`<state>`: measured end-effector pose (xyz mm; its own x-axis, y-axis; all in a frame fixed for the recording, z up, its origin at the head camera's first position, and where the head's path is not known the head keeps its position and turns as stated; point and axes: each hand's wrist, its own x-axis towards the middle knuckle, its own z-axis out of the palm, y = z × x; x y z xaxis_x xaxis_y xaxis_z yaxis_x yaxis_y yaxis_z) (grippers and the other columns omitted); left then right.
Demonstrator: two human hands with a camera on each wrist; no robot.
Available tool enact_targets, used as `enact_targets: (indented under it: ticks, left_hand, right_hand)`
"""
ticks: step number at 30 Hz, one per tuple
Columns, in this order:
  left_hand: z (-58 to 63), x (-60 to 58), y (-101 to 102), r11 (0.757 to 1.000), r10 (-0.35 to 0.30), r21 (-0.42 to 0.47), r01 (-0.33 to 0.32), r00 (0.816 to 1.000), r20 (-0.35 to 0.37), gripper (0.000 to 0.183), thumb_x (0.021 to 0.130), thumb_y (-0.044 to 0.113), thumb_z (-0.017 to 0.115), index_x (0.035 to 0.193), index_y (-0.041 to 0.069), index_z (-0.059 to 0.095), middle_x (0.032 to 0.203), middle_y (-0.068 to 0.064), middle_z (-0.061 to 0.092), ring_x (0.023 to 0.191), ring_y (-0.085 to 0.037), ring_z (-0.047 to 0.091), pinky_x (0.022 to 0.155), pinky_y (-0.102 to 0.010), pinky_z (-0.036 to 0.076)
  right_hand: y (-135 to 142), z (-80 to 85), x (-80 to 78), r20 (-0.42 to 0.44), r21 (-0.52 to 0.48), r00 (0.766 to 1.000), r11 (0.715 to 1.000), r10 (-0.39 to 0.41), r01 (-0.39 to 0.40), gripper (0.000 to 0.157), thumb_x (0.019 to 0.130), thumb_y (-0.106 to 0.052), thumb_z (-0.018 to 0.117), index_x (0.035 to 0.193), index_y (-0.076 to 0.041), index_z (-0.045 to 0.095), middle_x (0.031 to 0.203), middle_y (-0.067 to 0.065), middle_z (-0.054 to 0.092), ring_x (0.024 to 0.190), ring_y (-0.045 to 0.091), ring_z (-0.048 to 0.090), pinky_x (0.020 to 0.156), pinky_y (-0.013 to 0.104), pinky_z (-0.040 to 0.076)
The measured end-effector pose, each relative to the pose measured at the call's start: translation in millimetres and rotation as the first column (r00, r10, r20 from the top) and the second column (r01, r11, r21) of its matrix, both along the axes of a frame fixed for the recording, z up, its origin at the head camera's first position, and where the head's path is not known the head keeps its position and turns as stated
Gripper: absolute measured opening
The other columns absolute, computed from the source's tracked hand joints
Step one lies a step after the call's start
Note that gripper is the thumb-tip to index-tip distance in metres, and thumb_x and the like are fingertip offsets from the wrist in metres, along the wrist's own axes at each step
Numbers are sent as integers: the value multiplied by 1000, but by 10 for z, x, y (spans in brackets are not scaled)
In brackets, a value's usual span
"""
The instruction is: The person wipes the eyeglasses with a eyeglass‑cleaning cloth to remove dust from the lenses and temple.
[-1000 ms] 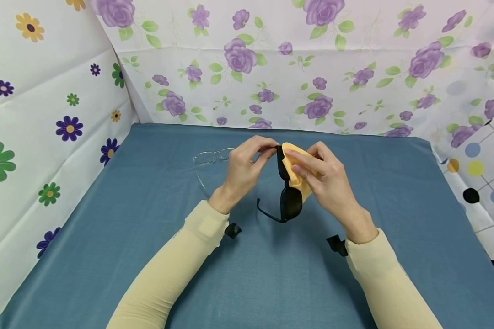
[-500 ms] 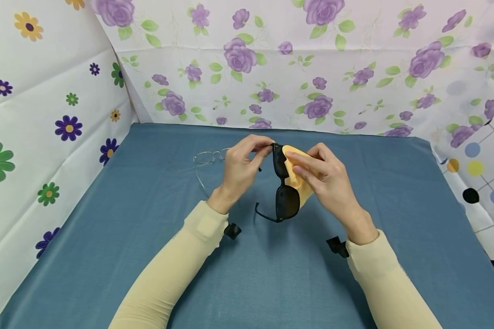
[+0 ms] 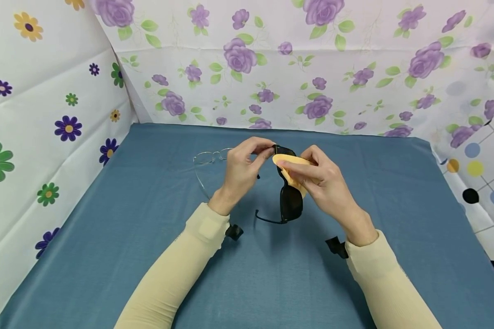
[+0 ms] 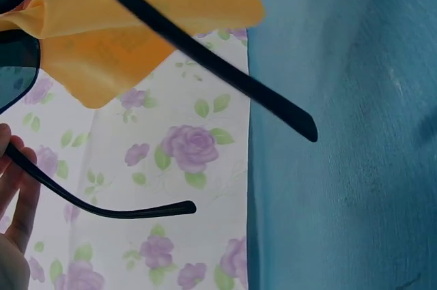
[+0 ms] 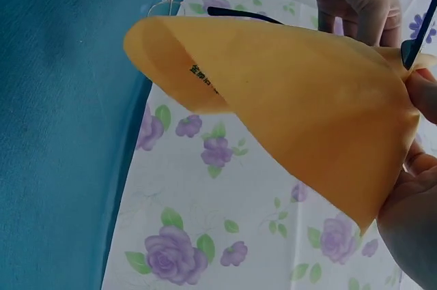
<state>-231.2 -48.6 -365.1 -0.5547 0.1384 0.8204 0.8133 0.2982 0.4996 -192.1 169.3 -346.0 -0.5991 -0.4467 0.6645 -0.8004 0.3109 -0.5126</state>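
Black sunglasses point(image 3: 291, 203) hang in the air over the table, lenses one above the other. My left hand point(image 3: 244, 167) pinches them at the upper end near the hinge, and their temple arms point(image 4: 212, 61) stick out toward the left wrist camera. A yellow cleaning cloth point(image 3: 290, 161) is pinched between the thumb and fingers of my right hand point(image 3: 323, 178). The cloth lies across the upper lens, mostly covering it in the head view. Printed dark characters show on the cloth point(image 5: 239, 85) in the right wrist view.
Thin-rimmed eyeglasses point(image 3: 206, 158) lie on the blue tablecloth point(image 3: 156, 183) behind my left hand, partly hidden by it. Flowered sheets point(image 3: 288, 68) stand as walls at the back and sides. A black wrist camera point(image 3: 233, 232) sits below my left cuff.
The cloth and right fingers have shifted left across the upper lens. The sunglasses have swung slightly left and back, turning a little in my left hand.
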Motion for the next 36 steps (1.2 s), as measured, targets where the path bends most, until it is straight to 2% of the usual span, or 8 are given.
enact_targets:
  ticks: [4,10,17,28,36]
  left_hand:
    - [-3,-11,-15,999,13,53,-14,1000,16,10,95,0,74,105,-3,74,100,-16,74,83,-25,72,78,-32,58]
    - [-12,-20,-47,992,32,122,-37,998,46,11,95,-1,74,105,-4,74,100,-17,74,83,-26,71,78,-33,58]
    - [-1,-16,-79,984,41,171,-51,997,63,11,96,-1,73,107,-4,73,98,-17,74,82,-27,71,77,-32,56]
    - [-2,14,-73,985,34,163,-47,996,79,11,95,0,74,106,-2,74,97,-16,74,80,-25,70,74,-31,55]
    - [-14,41,-33,991,-31,130,22,997,68,9,94,0,74,103,-3,74,96,-15,75,80,-23,71,73,-31,55]
  right_hand:
    - [9,8,12,9,0,1000,1000,19,-19,52,91,9,72,129,-26,76,98,7,55,82,15,47,64,25,39]
    - [37,15,11,4,16,1000,1000,6,-6,46,90,9,74,124,-21,79,96,6,55,80,14,46,65,25,37]
    - [80,17,-14,-2,-27,1000,999,-18,18,42,92,13,69,119,-16,81,96,10,55,81,17,45,68,27,37]
    - [127,1,-49,5,-20,995,994,-103,103,34,96,8,66,121,-10,79,92,9,51,79,16,42,68,27,36]
    - [123,-7,-61,-23,-6,992,992,-126,126,38,97,11,63,123,-10,78,92,11,49,78,16,40,67,28,34]
